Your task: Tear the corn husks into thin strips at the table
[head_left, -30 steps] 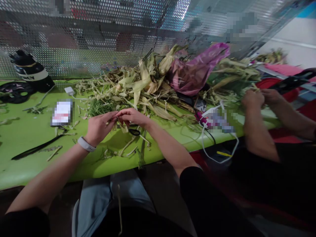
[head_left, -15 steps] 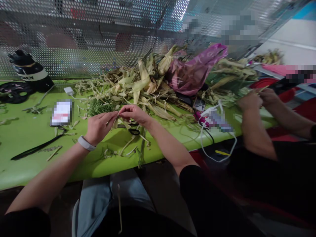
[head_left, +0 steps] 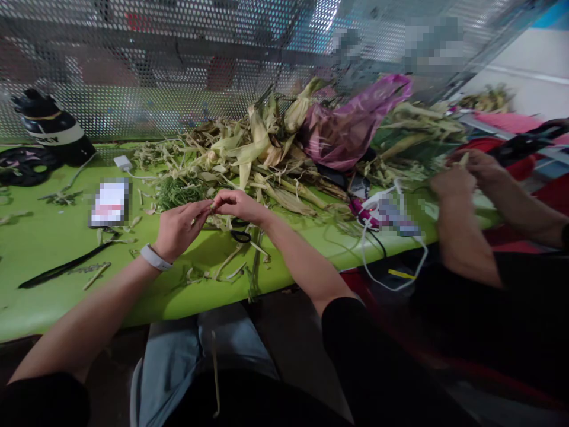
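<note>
My left hand (head_left: 180,226) and my right hand (head_left: 237,205) meet above the green table (head_left: 40,249), fingertips pinched together on a thin strip of husk (head_left: 211,208). A white band sits on my left wrist. Black scissors (head_left: 240,235) lie on the table just below my right hand. Behind my hands spreads a big heap of corn husks (head_left: 249,154), with a tuft of green threads (head_left: 178,193) at its near left.
A pink plastic bag (head_left: 351,127) lies on the heap. A co-worker's hands (head_left: 462,175) handle husks at the right. White cables (head_left: 391,237) hang over the table's edge. A long dark blade (head_left: 62,268) lies at the left; a dark bottle (head_left: 51,127) stands far left. Perforated metal backs the table.
My hands have stayed together on the strip, shifting only slightly upward. The co-worker's hands have moved a little at the right.
</note>
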Tool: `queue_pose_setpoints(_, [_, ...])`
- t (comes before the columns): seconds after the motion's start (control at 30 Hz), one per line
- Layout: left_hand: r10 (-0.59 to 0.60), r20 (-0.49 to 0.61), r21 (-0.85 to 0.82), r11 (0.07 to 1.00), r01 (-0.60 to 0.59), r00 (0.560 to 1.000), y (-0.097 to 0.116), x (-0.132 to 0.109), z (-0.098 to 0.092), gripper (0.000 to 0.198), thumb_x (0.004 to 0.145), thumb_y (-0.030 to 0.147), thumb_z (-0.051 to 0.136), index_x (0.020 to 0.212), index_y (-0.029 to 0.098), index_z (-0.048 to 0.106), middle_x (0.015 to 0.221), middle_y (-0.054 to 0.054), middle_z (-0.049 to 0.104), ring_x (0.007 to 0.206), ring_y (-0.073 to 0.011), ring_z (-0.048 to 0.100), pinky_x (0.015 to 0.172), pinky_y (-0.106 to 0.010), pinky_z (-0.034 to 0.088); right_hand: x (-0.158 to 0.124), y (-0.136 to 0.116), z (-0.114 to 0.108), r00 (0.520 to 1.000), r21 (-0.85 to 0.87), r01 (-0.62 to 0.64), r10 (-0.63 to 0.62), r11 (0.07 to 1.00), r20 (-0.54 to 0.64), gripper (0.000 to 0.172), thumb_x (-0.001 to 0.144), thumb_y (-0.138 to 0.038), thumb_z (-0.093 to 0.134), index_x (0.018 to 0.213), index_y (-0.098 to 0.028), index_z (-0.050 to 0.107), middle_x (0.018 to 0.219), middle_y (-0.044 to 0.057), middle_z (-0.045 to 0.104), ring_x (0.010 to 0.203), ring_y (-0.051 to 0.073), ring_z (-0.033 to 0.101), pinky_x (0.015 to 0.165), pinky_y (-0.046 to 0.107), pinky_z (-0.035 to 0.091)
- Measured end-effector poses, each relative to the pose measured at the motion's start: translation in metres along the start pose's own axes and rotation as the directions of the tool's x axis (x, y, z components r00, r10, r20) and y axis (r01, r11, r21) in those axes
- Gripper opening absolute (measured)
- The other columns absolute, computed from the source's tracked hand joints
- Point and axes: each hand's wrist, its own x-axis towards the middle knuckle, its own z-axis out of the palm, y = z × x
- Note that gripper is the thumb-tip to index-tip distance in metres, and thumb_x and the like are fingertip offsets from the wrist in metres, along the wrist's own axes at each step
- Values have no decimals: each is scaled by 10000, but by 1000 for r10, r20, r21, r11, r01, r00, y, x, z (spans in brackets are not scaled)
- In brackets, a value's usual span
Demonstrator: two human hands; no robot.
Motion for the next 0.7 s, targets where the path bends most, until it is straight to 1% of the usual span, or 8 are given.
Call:
queue_pose_setpoints(0.1, [-11, 10, 1, 1000, 11, 1000, -1, 0, 0, 286, 946, 364, 553, 1130, 225, 723, 1057, -77, 773, 914, -191, 732, 820, -277, 527, -1, -3, -7, 998, -29, 52, -53, 998, -39, 132, 737, -263, 685, 783, -139, 685, 826, 16, 630, 795, 127, 561, 767, 267, 432])
queue_pose_setpoints(0.2, [-20, 15, -3, 1000, 20, 1000, -4, 1, 1, 284, 949, 361, 549, 1126, 224, 723, 1051, -74, 773, 907, -182, 730, 810, -265, 526, -6, -11, -17, 998, -28, 60, -60, 998, 9, 157, 768, -296, 692, 797, -142, 698, 854, 29, 662, 811, 132, 574, 786, 273, 448])
queue_pose_setpoints(0.3, [-20, 13, -39, 999, 21, 1000, -8, 2, 2, 292, 945, 346, 558, 1133, 195, 721, 1042, -85, 772, 906, -181, 728, 811, -259, 528, -9, -15, -24, 998, 4, 13, -14, 1000, 58, 179, 811, -315, 661, 797, -139, 686, 831, 31, 679, 784, 125, 582, 776, 264, 454])
queue_pose_setpoints(0.43, [-52, 22, -54, 997, 53, 998, -10, 2, 3, 301, 939, 316, 561, 1154, 174, 718, 1048, -94, 768, 916, -189, 725, 828, -267, 530, -6, -10, -29, 996, 56, -85, 87, 995, -23, 140, 823, -250, 596, 765, -135, 652, 765, 27, 675, 705, 105, 578, 708, 234, 440])
queue_pose_setpoints(0.5, [-41, 29, -52, 998, 42, 999, -10, 2, 2, 318, 942, 318, 557, 1187, 179, 706, 1063, -91, 765, 922, -189, 723, 834, -268, 529, -4, -7, -27, 989, 59, -129, 132, 990, -64, 175, 847, -290, 581, 810, -136, 657, 813, 33, 686, 701, 103, 578, 672, 228, 424])
queue_pose_setpoints(0.57, [-23, 29, -52, 998, 25, 999, -9, 2, 3, 323, 943, 327, 557, 1200, 193, 701, 1068, -85, 765, 922, -188, 724, 831, -269, 530, -1, -5, -22, 987, 40, -144, 146, 989, -61, 261, 862, -393, 603, 875, -140, 665, 854, 34, 686, 717, 107, 572, 657, 228, 413])
queue_pose_setpoints(0.63, [-23, 25, -54, 998, 24, 999, -8, 2, 3, 313, 940, 335, 561, 1183, 204, 708, 1061, -82, 767, 919, -187, 725, 829, -269, 531, 0, -3, -16, 993, 16, -115, 116, 993, -27, 355, 799, -490, 689, 862, -142, 658, 798, 13, 655, 707, 106, 542, 651, 228, 401])
queue_pose_setpoints(0.7, [-40, 30, -60, 997, 42, 999, -7, 2, 4, 304, 937, 346, 562, 1167, 215, 713, 1055, -74, 768, 917, -182, 723, 833, -266, 529, 1, -1, -11, 997, 16, -72, 72, 997, -26, 411, 694, -514, 784, 787, -143, 632, 704, -21, 592, 668, 95, 492, 637, 228, 384])
